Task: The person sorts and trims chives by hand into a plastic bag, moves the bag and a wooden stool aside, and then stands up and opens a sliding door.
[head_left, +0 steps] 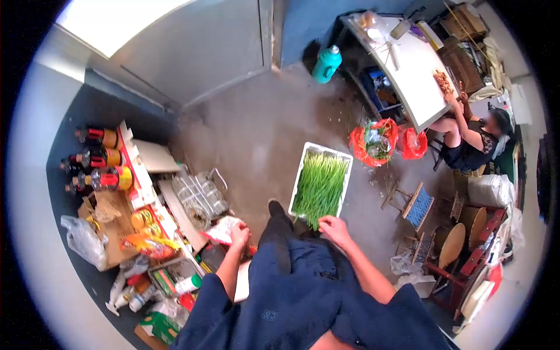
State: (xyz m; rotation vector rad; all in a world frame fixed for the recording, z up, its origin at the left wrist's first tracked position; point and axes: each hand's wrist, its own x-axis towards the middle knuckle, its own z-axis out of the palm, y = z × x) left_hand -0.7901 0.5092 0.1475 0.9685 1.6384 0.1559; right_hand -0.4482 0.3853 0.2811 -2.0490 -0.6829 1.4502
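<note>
A white tray (301, 167) stands on the floor in front of me, filled with long green stalks that look like garlic chives (319, 182), paler at the far end. My right hand (334, 229) is at the tray's near edge, beside the leaf tips. Its fingers are drawn together; what is between them is too small to make out. My left hand (240, 235) is at the left, its fingers curled, overlapping a white and red plastic bag (221, 228) in view. Whether it grips that bag is unclear.
Bottles (111, 178), jars and packets crowd a low shelf at left. Red bags (374, 143) stand beyond the tray at right. A person (475, 137) sits at a white table (402, 70), hands at a reddish-brown heap. Small stools (417, 206) and a turquoise flask (326, 64) stand on the floor.
</note>
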